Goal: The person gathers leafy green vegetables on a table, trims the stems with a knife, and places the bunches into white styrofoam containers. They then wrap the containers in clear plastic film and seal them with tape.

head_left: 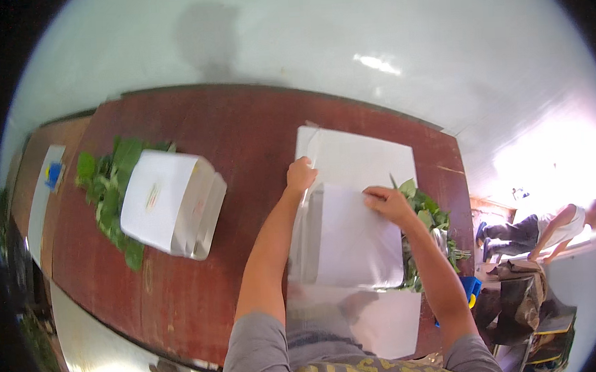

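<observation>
A white sheet (357, 150) lies on the dark red table before me, and its lower part is glossy. On it rests a leafy bundle in layered white wrapping (359, 238), with green leaves (423, 204) and stems sticking out at the right. My left hand (301, 174) grips the left edge of the sheet, above the wrapping. At the wrapping's upper right edge, my right hand (391, 205) has its fingers bent; whether they pinch the edge or only touch it is unclear.
A second white-wrapped leafy bundle (160, 201) lies to the left on the red table (244, 133). Blue tape dispensers stand at the far left (53, 174) and right table edge (471, 288). A pale wall (295, 39) rises behind. Another person (558, 228) leans over at the right.
</observation>
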`<state>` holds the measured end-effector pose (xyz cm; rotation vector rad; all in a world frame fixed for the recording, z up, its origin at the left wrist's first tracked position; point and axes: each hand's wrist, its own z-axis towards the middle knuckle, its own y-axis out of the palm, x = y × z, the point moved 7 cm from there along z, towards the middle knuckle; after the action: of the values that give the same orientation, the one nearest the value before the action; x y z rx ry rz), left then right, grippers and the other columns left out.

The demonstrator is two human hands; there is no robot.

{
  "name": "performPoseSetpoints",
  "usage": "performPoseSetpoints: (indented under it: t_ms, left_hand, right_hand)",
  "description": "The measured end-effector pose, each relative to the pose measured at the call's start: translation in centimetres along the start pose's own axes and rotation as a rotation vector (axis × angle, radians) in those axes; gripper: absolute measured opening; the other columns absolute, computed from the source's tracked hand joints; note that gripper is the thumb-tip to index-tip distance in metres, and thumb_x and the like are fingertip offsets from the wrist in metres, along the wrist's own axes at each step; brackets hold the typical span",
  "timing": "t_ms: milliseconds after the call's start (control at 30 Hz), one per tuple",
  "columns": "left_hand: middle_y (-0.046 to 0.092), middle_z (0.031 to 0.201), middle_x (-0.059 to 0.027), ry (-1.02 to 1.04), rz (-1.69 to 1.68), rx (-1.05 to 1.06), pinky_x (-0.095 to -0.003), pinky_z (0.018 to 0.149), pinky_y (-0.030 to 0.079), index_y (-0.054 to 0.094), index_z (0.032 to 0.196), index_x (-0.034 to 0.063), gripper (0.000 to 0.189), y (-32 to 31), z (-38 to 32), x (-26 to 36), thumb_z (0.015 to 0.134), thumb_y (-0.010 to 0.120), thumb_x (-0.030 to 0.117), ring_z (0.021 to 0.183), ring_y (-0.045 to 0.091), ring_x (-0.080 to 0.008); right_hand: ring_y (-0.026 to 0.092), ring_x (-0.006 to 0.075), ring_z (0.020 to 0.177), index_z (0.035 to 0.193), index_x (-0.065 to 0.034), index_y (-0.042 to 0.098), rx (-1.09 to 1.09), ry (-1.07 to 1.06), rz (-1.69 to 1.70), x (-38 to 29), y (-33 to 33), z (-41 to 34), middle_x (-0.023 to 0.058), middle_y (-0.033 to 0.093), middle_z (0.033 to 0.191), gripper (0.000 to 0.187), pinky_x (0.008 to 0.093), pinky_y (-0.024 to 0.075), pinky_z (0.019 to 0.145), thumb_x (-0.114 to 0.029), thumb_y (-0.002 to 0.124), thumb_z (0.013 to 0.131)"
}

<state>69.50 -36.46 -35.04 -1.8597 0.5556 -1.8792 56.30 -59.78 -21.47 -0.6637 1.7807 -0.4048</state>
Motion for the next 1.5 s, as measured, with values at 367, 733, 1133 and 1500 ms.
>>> performPoseSetpoints:
  t_ms: [367, 733, 1133, 1500]
  left_hand:
    - [0.069, 0.105, -0.0134, 0.063, -0.707, -0.431, -0.0309, 0.077, 0.057, 0.060, 0.114, -0.0055, 0.026, -5.6, 1.9, 12.5, 0.088, 0.056, -0.004, 0.090, 0.068, -0.0201]
    - [0.072, 0.097, -0.0041, 0.252, -0.316, -0.316, -0.0266, 0.084, 0.052, 0.071, 0.098, 0.0007, 0.012, -15.1, -13.7, 18.3, 0.091, 0.062, -0.004, 0.092, 0.065, -0.0117]
    - [0.074, 0.103, -0.0022, 0.888, 0.310, -0.047, -0.0433, 0.098, 0.047, 0.070, 0.090, 0.0093, 0.015, -15.7, -21.2, 17.6, 0.079, 0.069, -0.001, 0.110, 0.065, -0.0221]
    - [0.072, 0.107, -0.0014, 0.932, 0.360, 0.018, -0.0429, 0.098, 0.045, 0.071, 0.090, 0.0101, 0.015, -15.4, -21.8, 17.1, 0.078, 0.064, 0.004, 0.112, 0.062, -0.0224]
  right_hand:
    - [0.063, 0.0116, 0.090, 0.108, -0.0021, 0.070, 0.044, -0.198, 0.300, -1.4, -4.7, -2.9, 0.0045, 0.071, 0.097, 0.023, 0.0285, 0.0505, 0.084, -0.017, 0.068, 0.091]
    - [0.056, 0.0189, 0.108, 0.147, -0.0033, 0.037, 0.447, -0.288, 0.450, 9.5, -19.0, 3.0, 0.0103, 0.062, 0.117, 0.077, 0.0339, 0.0439, 0.097, -0.020, 0.077, 0.084]
    - [0.068, 0.0293, 0.091, 0.090, -0.0032, 0.070, 0.508, -0.320, -0.382, 12.4, -14.6, -20.1, 0.0111, 0.071, 0.093, 0.016, 0.0393, 0.0543, 0.082, 0.005, 0.071, 0.076]
    - [0.061, 0.0301, 0.106, 0.121, -0.0073, 0.060, 0.358, -1.013, -0.524, -10.6, 1.5, -15.3, 0.0103, 0.066, 0.114, 0.045, 0.0443, 0.0475, 0.094, -0.018, 0.072, 0.079]
